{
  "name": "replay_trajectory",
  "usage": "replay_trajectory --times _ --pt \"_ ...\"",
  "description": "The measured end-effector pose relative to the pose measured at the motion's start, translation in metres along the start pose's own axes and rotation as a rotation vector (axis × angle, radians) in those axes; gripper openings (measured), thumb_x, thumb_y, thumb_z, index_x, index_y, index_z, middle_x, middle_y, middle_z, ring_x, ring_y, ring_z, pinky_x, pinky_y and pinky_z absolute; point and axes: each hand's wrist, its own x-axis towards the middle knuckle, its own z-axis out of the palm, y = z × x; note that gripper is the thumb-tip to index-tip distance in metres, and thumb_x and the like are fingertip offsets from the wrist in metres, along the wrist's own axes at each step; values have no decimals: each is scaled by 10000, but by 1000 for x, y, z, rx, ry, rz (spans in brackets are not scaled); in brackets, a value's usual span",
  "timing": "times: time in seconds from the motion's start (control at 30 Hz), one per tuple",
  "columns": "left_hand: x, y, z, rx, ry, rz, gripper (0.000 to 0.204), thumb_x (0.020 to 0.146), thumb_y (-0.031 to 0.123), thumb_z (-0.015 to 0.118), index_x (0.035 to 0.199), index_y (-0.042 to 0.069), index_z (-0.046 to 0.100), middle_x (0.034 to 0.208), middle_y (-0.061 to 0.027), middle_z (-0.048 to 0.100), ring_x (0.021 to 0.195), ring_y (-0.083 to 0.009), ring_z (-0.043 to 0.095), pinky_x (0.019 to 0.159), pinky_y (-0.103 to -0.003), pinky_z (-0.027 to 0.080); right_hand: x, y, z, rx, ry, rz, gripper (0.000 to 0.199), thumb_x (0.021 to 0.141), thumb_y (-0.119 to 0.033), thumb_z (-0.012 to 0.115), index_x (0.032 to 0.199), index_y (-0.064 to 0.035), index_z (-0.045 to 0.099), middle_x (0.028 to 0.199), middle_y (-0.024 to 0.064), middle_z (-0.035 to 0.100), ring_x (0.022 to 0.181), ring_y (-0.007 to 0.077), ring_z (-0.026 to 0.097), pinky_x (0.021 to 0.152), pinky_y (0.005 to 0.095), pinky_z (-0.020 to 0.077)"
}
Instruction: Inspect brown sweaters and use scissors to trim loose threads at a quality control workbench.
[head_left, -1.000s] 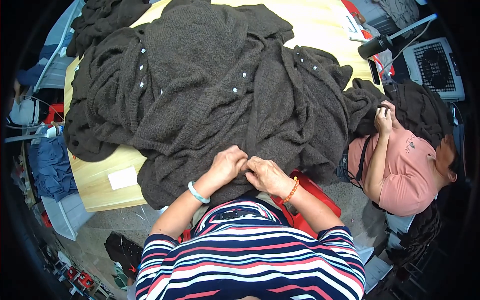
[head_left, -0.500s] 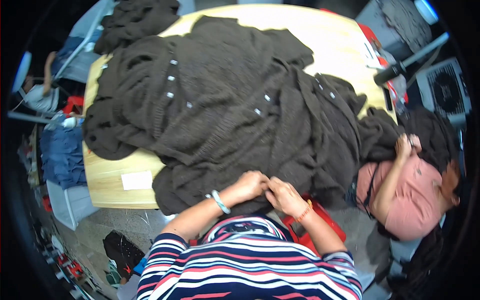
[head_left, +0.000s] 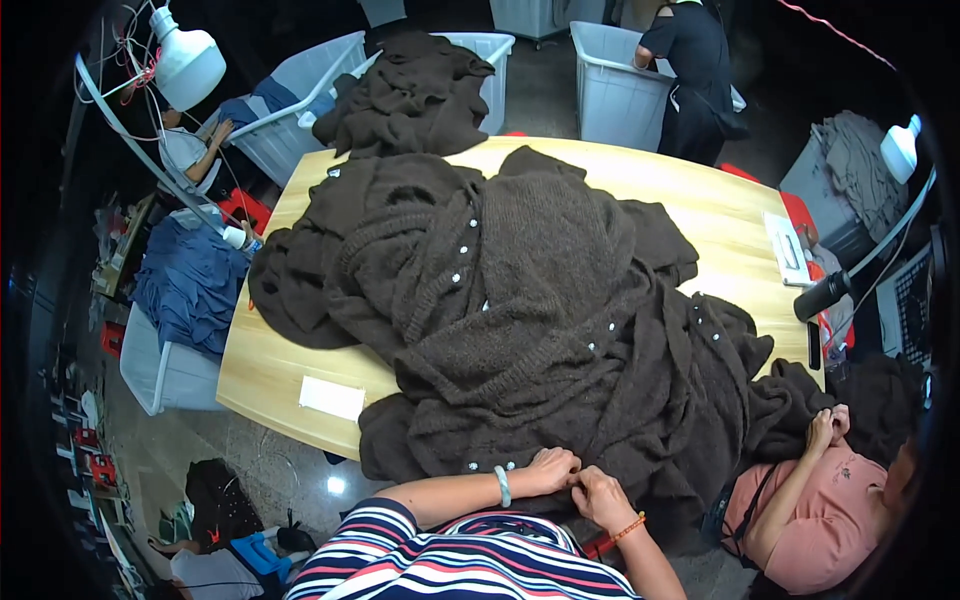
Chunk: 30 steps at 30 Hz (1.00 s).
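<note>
A heap of dark brown knitted cardigans with small shiny buttons covers much of the light wooden table. At the heap's near edge, close to my body, my left hand pinches the dark knit with closed fingers. Right beside it, my right hand is closed too, its fingertips almost meeting those of the left. Both hands grip the edge of a cardigan; the exact spot between the fingertips is too small to make out. Two shiny buttons show on the knit just left of my left hand.
A white paper lies front left. More brown knitwear is piled at the far left. A co-worker in pink handles dark cloth at the right, near a black lamp part. Bins of blue garments stand left.
My view has tilted up, so the table and heap sit lower and further right, and bins and people beyond show. My hands stay together at the cardigan's edge.
</note>
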Motion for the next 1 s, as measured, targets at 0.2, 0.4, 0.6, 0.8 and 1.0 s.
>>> replay_trajectory --times 0.2,0.4,0.6,0.8,1.0 --pt "-3 -17 5 8 0 74 173 708 182 685 799 38 656 796 -200 659 763 -385 650 645 -468 508 1 -1 5 81 -25 -80 166 820 -75 590 973 -16 559 908 197 589 873 411 601 732 468 496" --pt "-11 -3 -55 -1026 -185 -315 62 898 81 651 879 21 647 830 -2 640 760 -68 581 686 -206 475 6 -11 -5 47 126 -41 127 811 -73 610 895 -10 539 931 172 519 847 386 592 716 467 496" --pt "-20 -8 -62 -1268 -315 -422 64 916 108 637 945 52 625 835 26 616 727 -42 539 669 -174 429 8 -19 3 74 171 -31 143 829 -75 600 955 -16 569 935 168 561 861 371 609 731 436 512" --pt "-25 -4 -65 -1417 -369 -499 98 914 125 646 972 51 619 844 18 618 756 -49 563 667 -185 452 8 -21 4 144 235 -27 233 820 -51 620 1047 -5 591 934 184 598 860 381 627 744 430 530" --pt "-29 -3 -59 -1586 -353 -507 92 917 117 638 948 37 605 824 1 607 707 -70 550 641 -190 453 9 -17 0 201 155 12 231 809 -49 639 1032 14 634 942 197 626 869 379 639 760 421 533"
